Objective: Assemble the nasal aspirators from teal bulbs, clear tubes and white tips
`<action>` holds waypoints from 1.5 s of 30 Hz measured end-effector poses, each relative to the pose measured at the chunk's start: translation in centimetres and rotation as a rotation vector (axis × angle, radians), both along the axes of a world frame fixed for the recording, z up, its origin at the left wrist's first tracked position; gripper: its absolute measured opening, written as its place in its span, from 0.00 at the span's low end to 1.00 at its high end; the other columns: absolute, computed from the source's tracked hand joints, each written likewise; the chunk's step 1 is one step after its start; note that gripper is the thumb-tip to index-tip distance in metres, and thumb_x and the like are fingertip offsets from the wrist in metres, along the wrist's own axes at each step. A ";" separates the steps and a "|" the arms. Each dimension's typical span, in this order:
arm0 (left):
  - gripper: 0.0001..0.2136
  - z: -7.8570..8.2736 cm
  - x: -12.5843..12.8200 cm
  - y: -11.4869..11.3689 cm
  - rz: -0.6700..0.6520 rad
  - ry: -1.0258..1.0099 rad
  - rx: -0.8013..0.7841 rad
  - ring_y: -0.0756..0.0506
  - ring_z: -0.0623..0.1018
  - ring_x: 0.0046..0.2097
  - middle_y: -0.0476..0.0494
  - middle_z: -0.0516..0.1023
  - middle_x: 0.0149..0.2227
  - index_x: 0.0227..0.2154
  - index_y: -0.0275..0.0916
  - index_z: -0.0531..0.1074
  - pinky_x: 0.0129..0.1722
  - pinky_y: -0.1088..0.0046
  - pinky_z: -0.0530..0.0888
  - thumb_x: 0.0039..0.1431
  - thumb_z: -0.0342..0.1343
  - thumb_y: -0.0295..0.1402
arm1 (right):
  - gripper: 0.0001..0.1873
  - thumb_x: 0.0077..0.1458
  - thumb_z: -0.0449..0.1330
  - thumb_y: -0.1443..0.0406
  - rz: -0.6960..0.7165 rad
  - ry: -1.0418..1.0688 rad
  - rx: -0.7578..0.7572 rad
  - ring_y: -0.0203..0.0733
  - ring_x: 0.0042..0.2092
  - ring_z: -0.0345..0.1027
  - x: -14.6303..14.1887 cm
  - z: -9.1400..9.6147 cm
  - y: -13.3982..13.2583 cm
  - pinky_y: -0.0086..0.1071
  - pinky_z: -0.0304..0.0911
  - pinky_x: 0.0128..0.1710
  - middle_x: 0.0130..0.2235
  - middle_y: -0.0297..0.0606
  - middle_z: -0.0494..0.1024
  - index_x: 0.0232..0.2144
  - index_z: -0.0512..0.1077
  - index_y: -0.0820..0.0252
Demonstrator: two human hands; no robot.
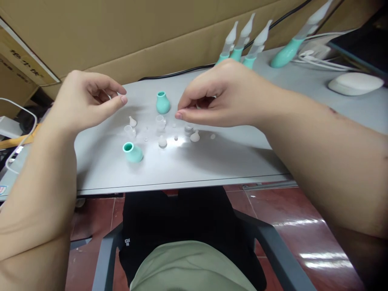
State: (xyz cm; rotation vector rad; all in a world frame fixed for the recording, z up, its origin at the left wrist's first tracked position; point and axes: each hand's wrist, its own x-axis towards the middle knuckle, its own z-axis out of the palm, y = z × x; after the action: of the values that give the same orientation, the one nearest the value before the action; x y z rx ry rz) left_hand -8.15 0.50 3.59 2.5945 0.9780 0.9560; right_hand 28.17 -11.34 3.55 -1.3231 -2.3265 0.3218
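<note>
My left hand (87,99) hovers above the left side of the grey table, thumb and forefinger apart with nothing between them. Thumb and forefinger of my right hand (220,95) are pinched together over the parts; whatever is between them, if anything, is too small to see. Just left of the right fingertips stands a teal rubber bulb (163,103). A second teal bulb (133,152) leans near the front edge. Between the hands lie clear plastic tubes (130,131), white soft tips (195,136), a white dome-shaped piece (162,141) and several tiny pieces (212,136).
Several teal bulb aspirators with white tips (242,40) stand at the back, partly behind my right hand. Another aspirator (286,52) leans farther right by white cables (315,60). A white mouse (355,83) sits at the right. Cardboard (136,36) walls the back edge.
</note>
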 end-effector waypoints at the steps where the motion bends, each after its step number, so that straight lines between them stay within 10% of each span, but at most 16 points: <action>1: 0.10 -0.7 -0.1 0.5 -0.016 -0.074 0.029 0.44 0.74 0.32 0.50 0.87 0.32 0.43 0.55 0.94 0.32 0.61 0.70 0.68 0.79 0.52 | 0.17 0.81 0.65 0.53 0.003 0.005 0.000 0.52 0.45 0.82 -0.1 0.0 0.1 0.47 0.77 0.55 0.40 0.41 0.88 0.43 0.90 0.51; 7: 0.10 -2.4 0.1 1.1 -0.112 -0.236 0.073 0.49 0.62 0.29 0.52 0.81 0.26 0.40 0.54 0.94 0.30 0.61 0.64 0.66 0.77 0.52 | 0.15 0.80 0.66 0.54 -0.014 0.027 0.002 0.52 0.43 0.81 -0.8 -0.2 -0.1 0.47 0.76 0.53 0.40 0.41 0.88 0.44 0.89 0.51; 21: 0.14 -1.8 -0.1 0.7 -0.094 0.143 -0.092 0.46 0.73 0.32 0.48 0.86 0.37 0.51 0.49 0.96 0.38 0.58 0.71 0.67 0.74 0.46 | 0.14 0.79 0.65 0.67 -0.063 -0.341 0.000 0.65 0.60 0.84 -9.2 3.8 0.5 0.47 0.75 0.55 0.48 0.47 0.94 0.48 0.93 0.54; 33: 0.11 -2.9 0.6 2.4 -0.186 0.292 -0.296 0.39 0.86 0.39 0.42 0.93 0.40 0.44 0.46 0.94 0.41 0.60 0.79 0.66 0.74 0.44 | 0.17 0.76 0.60 0.77 -0.035 -0.543 -0.105 0.70 0.69 0.81 -12.1 2.6 2.1 0.54 0.74 0.71 0.39 0.49 0.90 0.39 0.85 0.57; 40: 0.10 -3.0 0.0 2.3 -0.093 0.020 -0.288 0.37 0.87 0.38 0.44 0.93 0.36 0.36 0.49 0.93 0.40 0.56 0.82 0.62 0.84 0.45 | 0.23 0.70 0.64 0.81 -0.060 -0.586 -0.116 0.65 0.63 0.86 -13.1 1.1 2.8 0.53 0.73 0.74 0.36 0.45 0.87 0.28 0.74 0.52; 45: 0.27 -3.6 1.3 2.1 -0.061 -0.352 -0.295 0.39 0.92 0.42 0.45 0.94 0.37 0.36 0.43 0.90 0.49 0.53 0.89 0.51 0.95 0.55 | 0.20 0.66 0.66 0.82 -0.086 -0.195 0.086 0.61 0.55 0.89 -11.0 -0.1 3.6 0.59 0.73 0.77 0.39 0.40 0.91 0.30 0.75 0.52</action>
State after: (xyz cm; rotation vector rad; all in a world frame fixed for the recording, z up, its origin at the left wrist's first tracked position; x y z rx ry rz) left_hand -6.88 2.64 -0.06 2.1120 0.8653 1.1094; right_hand 17.14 -7.74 3.42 -1.4643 -2.4016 0.0675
